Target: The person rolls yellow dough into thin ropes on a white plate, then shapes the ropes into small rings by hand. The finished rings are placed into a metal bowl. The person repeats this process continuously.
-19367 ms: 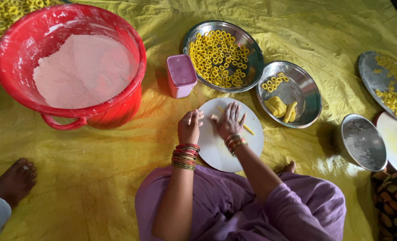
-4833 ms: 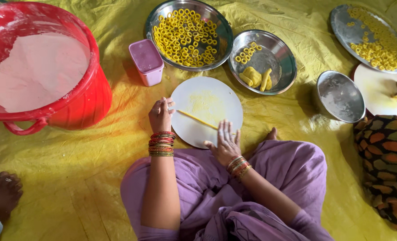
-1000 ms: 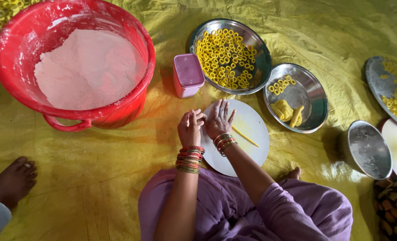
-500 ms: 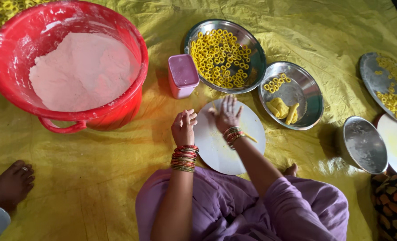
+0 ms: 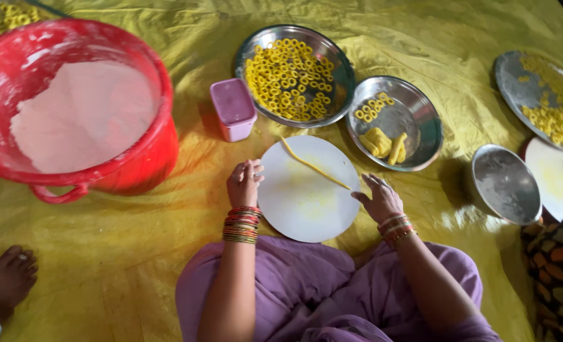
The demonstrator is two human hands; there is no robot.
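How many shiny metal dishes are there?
4. A big dish full of yellow rings up top, a smaller dish right of it, an empty bowl further right, and a plate at the right edge, partly cut off.

Matt white round board (image 5: 306,202), glossy red plastic tub (image 5: 136,171), shiny steel bowls (image 5: 420,133) (dented-looking), crinkled yellow sheet (image 5: 104,266).

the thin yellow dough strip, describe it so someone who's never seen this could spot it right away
Start at the big red tub on the left, then move right to the round white board between the left hand and right hand. The dough strip lies diagonally across its top, the only long rope; the other dough is rings and lumps.
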